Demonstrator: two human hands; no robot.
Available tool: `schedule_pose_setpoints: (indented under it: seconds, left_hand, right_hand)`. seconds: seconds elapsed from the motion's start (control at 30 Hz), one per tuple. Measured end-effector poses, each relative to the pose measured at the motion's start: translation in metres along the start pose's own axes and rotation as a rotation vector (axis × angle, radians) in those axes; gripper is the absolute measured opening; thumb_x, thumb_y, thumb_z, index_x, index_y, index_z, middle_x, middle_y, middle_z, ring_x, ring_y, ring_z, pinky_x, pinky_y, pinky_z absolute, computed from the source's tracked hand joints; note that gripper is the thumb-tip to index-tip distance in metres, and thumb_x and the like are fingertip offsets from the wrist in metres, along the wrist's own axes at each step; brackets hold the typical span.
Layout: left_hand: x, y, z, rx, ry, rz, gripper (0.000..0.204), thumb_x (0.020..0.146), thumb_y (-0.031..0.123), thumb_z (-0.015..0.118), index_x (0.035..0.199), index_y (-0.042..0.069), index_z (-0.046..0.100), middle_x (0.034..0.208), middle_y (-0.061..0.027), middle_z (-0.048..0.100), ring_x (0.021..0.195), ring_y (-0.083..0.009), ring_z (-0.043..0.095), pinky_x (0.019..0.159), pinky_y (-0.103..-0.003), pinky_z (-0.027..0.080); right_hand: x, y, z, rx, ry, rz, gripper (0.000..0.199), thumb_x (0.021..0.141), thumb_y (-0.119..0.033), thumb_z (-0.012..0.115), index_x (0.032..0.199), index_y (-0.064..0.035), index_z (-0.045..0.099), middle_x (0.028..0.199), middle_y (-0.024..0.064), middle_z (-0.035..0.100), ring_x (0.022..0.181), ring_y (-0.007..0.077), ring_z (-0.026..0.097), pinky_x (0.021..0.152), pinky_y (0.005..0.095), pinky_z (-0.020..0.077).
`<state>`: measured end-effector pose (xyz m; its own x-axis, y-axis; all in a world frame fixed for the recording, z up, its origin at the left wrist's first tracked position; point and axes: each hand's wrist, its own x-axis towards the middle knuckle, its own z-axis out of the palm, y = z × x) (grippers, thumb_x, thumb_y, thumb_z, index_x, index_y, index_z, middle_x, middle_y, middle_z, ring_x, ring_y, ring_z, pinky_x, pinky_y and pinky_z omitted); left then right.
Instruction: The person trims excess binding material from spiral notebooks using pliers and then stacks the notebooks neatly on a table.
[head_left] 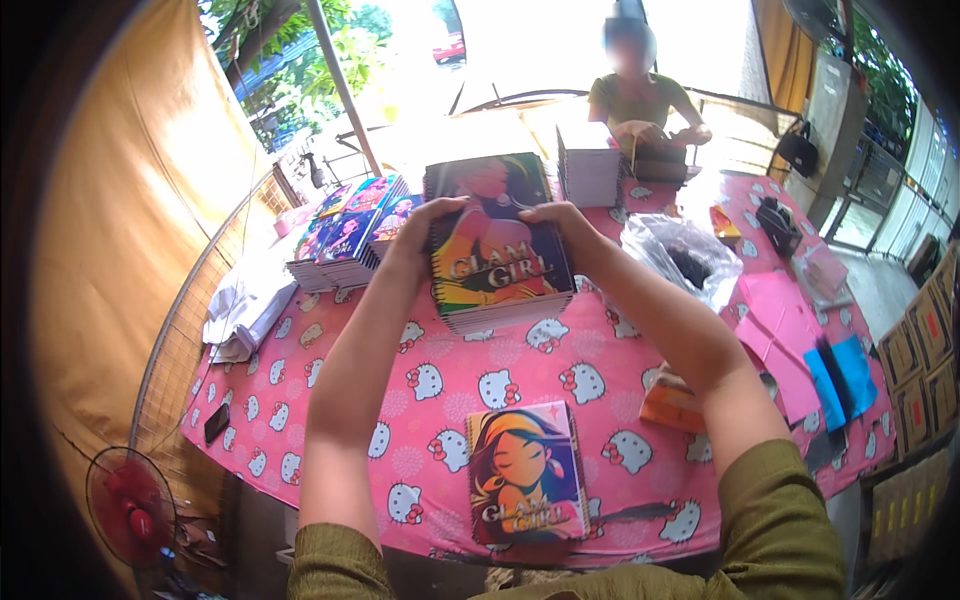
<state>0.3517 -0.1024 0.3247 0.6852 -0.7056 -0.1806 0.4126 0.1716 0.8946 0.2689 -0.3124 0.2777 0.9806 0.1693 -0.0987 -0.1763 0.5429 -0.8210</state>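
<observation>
A thick stack of spiral notebooks (495, 265) with a dark, colourful illustrated cover on top is in front of me, toward the far side of the table. My left hand (432, 222) grips its left side, thumb over the top cover. On the opposite side my right hand (562, 222) holds it the same way. Whether the stack's bottom touches the table cannot be seen. Nearer to me, a single spiral notebook (527, 472) with a woman's portrait on its cover lies face up, apart from both hands.
More notebook stacks (350, 230) stand at the back left, and another tall stack (590, 175) behind right. A clear plastic bag (690, 262), pink sheets (775, 345) and a blue piece (840, 385) lie right. A phone (216, 424) rests left. A co-worker (645, 110) sits across the table.
</observation>
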Motion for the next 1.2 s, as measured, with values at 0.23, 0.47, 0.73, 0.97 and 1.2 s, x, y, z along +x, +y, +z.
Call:
schedule_pose_setpoints:
  seconds: [0.23, 0.47, 0.73, 0.97, 1.2]
  left_hand:
    - [0.124, -0.016, 0.008, 0.08, -0.075, -0.059, 0.026, 0.075, 0.025, 0.069, 0.093, 0.007, 0.069, 0.085, -0.0079, 0.07, 0.073, -0.0221, 0.066, 0.072, -0.037, 0.055]
    - [0.242, -0.02, -0.008, 0.103, -0.206, -0.198, 0.025, 0.079, 0.022, 0.064, 0.097, 0.006, 0.065, 0.09, -0.0048, 0.067, 0.081, -0.017, 0.063, 0.075, -0.031, 0.05]
    - [0.346, -0.071, -0.052, 0.125, -0.127, -0.238, 0.023, 0.076, 0.024, 0.066, 0.092, 0.008, 0.067, 0.086, -0.0064, 0.068, 0.075, -0.0205, 0.065, 0.072, -0.035, 0.053]
    - [0.397, -0.087, -0.083, 0.376, 0.015, -0.024, 0.031, 0.075, 0.026, 0.07, 0.098, 0.006, 0.068, 0.089, -0.0065, 0.069, 0.077, -0.021, 0.065, 0.072, -0.033, 0.053]
    - [0.391, -0.002, -0.063, 0.92, 0.138, 0.548, 0.034, 0.073, 0.023, 0.072, 0.098, 0.001, 0.067, 0.084, -0.0095, 0.066, 0.074, -0.0217, 0.063, 0.082, -0.035, 0.045]
  right_hand:
    - [0.049, -0.012, -0.102, 0.034, 0.107, -0.088, 0.027, 0.079, -0.029, 0.059, 0.094, -0.0063, 0.061, 0.065, 0.0052, 0.059, 0.049, 0.0163, 0.056, 0.043, 0.0308, 0.049]
    - [0.109, -0.022, -0.199, 0.054, 0.244, -0.124, 0.026, 0.077, -0.029, 0.059, 0.092, -0.0085, 0.06, 0.066, 0.0053, 0.06, 0.049, 0.0175, 0.057, 0.045, 0.0309, 0.0495]
    - [0.166, 0.0, -0.262, 0.107, 0.256, -0.121, 0.031, 0.077, -0.026, 0.058, 0.101, -0.0059, 0.059, 0.076, 0.0076, 0.064, 0.06, 0.0201, 0.063, 0.054, 0.0314, 0.0535]
    - [0.212, 0.011, -0.284, 0.046, 0.345, -0.069, 0.032, 0.075, -0.026, 0.064, 0.098, -0.0038, 0.06, 0.08, 0.01, 0.067, 0.063, 0.0222, 0.065, 0.062, 0.0343, 0.0548]
    - [0.24, 0.003, -0.271, 0.013, 0.389, 0.135, 0.028, 0.077, -0.021, 0.066, 0.097, -0.0034, 0.059, 0.083, 0.0106, 0.066, 0.067, 0.0227, 0.066, 0.068, 0.0373, 0.0561]
